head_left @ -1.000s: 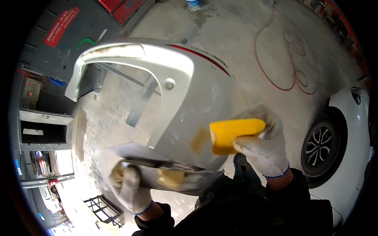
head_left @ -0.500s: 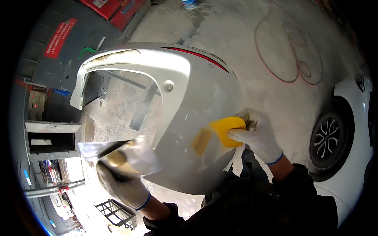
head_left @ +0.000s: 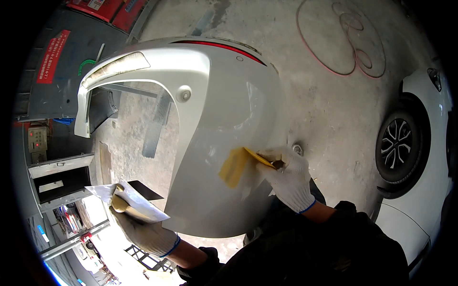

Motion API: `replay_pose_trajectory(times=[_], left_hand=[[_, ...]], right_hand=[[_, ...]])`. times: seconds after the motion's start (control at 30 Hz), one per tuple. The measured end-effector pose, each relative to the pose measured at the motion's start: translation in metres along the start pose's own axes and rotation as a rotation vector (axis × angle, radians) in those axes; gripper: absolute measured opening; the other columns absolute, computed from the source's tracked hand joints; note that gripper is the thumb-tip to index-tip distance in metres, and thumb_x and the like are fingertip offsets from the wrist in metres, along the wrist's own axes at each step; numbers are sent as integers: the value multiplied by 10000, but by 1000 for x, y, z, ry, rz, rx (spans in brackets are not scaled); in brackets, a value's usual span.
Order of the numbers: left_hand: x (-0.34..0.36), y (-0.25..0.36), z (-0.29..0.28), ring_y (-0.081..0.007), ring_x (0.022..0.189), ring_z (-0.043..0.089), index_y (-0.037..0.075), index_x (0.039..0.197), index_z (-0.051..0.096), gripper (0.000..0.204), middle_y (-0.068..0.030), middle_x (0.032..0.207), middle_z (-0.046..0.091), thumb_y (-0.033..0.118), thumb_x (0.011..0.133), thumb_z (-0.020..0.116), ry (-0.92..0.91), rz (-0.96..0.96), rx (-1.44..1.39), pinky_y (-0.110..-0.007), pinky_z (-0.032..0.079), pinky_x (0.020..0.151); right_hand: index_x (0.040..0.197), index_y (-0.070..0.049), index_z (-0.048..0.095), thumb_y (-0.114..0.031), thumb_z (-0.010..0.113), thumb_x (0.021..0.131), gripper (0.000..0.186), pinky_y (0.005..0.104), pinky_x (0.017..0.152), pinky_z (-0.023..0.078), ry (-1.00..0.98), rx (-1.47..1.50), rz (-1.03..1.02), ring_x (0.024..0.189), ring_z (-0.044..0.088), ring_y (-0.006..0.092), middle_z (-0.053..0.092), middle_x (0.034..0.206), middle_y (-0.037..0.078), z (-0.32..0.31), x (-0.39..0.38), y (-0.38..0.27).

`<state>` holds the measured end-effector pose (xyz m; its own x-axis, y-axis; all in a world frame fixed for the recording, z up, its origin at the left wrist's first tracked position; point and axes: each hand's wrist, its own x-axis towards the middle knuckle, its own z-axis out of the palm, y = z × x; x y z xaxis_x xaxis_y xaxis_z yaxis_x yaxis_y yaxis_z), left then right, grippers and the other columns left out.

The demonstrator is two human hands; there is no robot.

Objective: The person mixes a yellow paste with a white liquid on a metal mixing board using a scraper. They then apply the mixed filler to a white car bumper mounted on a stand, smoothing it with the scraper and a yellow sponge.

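Note:
A white car bumper [head_left: 224,105] stretches across the middle, with a thin red reflector [head_left: 224,48] near its far edge. On its curved face is a smeared patch of yellow putty [head_left: 231,169]. My right hand [head_left: 290,183], in a white knit glove, pinches a thin yellow putty spreader [head_left: 258,157]; the spreader is edge-on, its tip at the patch's right edge. My left hand [head_left: 143,233], gloved too, grips a shiny flat mixing plate [head_left: 145,209] beside the bumper's near left end. A lump of beige putty [head_left: 119,204] sits on the plate.
To the right stands a white car with a dark-tyred wheel [head_left: 395,148]. A reddish hose [head_left: 355,52] lies coiled on the concrete floor. At left are a grey cabinet [head_left: 62,164] and a control box with red lights [head_left: 37,139]. A metal bar [head_left: 156,131] shows through the bumper's opening.
My right hand has moved left and turned the spreader from flat-on to edge-on, bringing it to the putty patch. My left hand has tilted the plate and lowered it slightly. The view has shifted.

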<state>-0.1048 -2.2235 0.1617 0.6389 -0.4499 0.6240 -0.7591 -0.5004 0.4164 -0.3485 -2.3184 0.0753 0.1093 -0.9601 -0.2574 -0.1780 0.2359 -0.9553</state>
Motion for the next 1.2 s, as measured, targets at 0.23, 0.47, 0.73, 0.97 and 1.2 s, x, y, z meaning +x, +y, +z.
replay_pose_trajectory(times=[0.23,0.47,0.73,0.97,1.2], left_hand=[[2,1,0,-234,954,701,24,1382,545,687,-196,1212,658,180,723,667,28,18,113,-314,570,747],[1,-4,0,-262,1080,663,11,1375,533,633,-212,1261,622,296,826,668,6,20,88,-360,548,883],[-2,-9,-2,-283,1214,600,-1,1378,502,668,-212,1319,579,397,864,657,-19,-39,6,-389,540,973],[-1,3,-4,-296,1218,598,37,1402,495,652,-195,1314,592,336,853,680,-18,-51,115,-413,539,982],[-5,-4,-72,-259,1103,658,-4,1366,519,462,-188,1250,636,130,940,638,109,-65,322,-364,561,922]], right_hand=[[966,-22,711,-14,770,781,195,248,668,536,-41,-9,-113,780,683,136,722,919,102,3,-26,-11],[921,-17,707,-12,775,780,157,247,676,526,-134,-28,-286,799,681,140,718,934,104,4,-43,-23],[1111,43,625,-46,738,856,293,259,776,556,-112,338,245,862,682,132,707,987,107,-21,-29,-25],[1164,53,553,-23,707,865,345,298,866,546,-93,730,457,942,665,171,653,1045,122,-36,-9,-18],[1165,48,531,-3,701,844,367,311,869,545,-203,693,481,956,656,189,634,1047,126,-63,9,-26]])
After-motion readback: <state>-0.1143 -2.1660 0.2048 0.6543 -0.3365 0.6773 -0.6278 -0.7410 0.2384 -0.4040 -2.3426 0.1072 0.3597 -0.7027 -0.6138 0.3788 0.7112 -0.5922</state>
